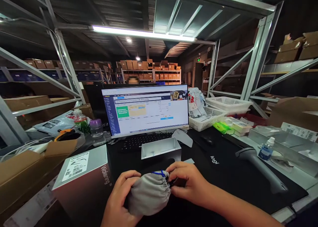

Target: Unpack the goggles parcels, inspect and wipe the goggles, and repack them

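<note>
While the left hand cups the grey drawstring pouch, the right hand pinches its gathered mouth — the far white basket holds packets.

A soft grey drawstring pouch, bulging and gathered at its mouth with a blue cord, sits low and centred above the black mat, possibly holding something.

Desk mat with keyboard, scanner, box

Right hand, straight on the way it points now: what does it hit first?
The grey pouch: the right hand points across at it, fingers pinching its gathered mouth. Behind the pouch sits the left hand, though depth is unclear.
</note>
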